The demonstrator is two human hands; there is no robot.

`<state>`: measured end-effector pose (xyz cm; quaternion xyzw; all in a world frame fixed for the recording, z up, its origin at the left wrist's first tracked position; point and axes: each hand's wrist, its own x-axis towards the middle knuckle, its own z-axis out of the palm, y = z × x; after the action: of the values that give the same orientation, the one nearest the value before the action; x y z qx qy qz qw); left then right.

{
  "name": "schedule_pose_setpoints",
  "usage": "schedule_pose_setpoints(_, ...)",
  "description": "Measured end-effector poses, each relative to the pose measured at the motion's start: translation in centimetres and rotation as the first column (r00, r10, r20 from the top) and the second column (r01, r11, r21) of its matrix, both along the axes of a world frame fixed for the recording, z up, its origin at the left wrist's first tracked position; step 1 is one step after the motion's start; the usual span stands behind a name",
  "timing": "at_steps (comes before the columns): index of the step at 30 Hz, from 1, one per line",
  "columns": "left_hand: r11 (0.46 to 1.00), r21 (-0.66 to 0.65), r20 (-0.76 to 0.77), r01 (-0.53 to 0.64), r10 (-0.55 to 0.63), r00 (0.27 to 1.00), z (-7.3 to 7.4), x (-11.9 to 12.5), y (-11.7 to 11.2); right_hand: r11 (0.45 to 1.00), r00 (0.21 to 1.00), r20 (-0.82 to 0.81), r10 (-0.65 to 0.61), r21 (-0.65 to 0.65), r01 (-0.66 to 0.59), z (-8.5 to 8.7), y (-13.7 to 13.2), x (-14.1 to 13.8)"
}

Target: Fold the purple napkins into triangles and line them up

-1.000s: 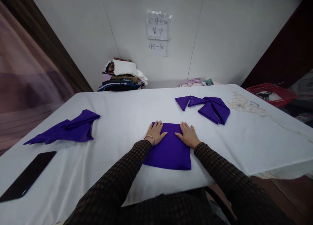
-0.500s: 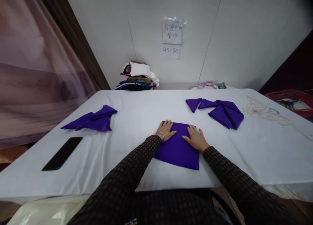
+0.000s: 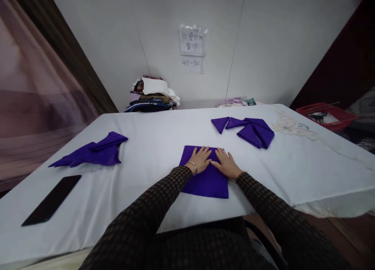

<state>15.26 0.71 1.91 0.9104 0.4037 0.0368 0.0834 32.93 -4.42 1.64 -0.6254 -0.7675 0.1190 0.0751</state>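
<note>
Purple napkin [image 3: 206, 186], flat, near the table's [image 3: 149, 137] front edge.
Your left hand [image 3: 200, 160] and right hand [image 3: 227, 164]: palms down on it, fingers spread; folded napkins [image 3: 265, 132] towards the back edge.

The person wears a dark, long-sleeved fabric top [image 3: 202, 244] with a small brownish check. The left sleeve [image 3: 155, 201] and right sleeve [image 3: 269, 199] fit closely and end at the wrists. A thin, pale, shiny bracelet [image 3: 195, 167] circles the left wrist. Finer torso detail is too dark to read.
</note>
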Motion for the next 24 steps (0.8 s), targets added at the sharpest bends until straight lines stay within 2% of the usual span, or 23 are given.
schedule_pose_setpoints(3,0.997,-0.039,-0.012,0.068,-0.069,0.998,0.7,1.7,-0.3,0.997,0.999,-0.021,0.050,0.060,-0.048,0.2,-2.3,0.4)
schedule_pose_setpoints(6,0.988,-0.049,-0.017,0.144,-0.145,0.989,1.1,3.4,-0.1,0.995,0.995,-0.054,0.085,0.055,-0.082,0.0,-4.8,0.9)
schedule_pose_setpoints(10,0.973,-0.034,-0.019,0.230,-0.230,0.973,0.5,5.0,0.7,0.990,0.988,-0.063,0.139,0.038,-0.137,-0.2,-6.7,1.4)
schedule_pose_setpoints(16,0.980,-0.058,-0.021,0.193,-0.194,0.981,-1.3,5.5,1.6,0.969,0.967,-0.058,0.249,0.014,-0.249,-0.2,-8.8,1.4)
schedule_pose_setpoints(20,0.981,-0.056,-0.020,0.187,-0.189,0.982,-1.6,5.3,1.6,0.942,0.938,-0.083,0.336,0.030,-0.334,-0.3,-11.4,1.3)
schedule_pose_setpoints(24,0.981,-0.051,-0.019,0.186,-0.187,0.982,-1.7,5.3,1.5,0.928,0.922,-0.110,0.371,0.016,-0.372,-0.7,-13.8,1.3)
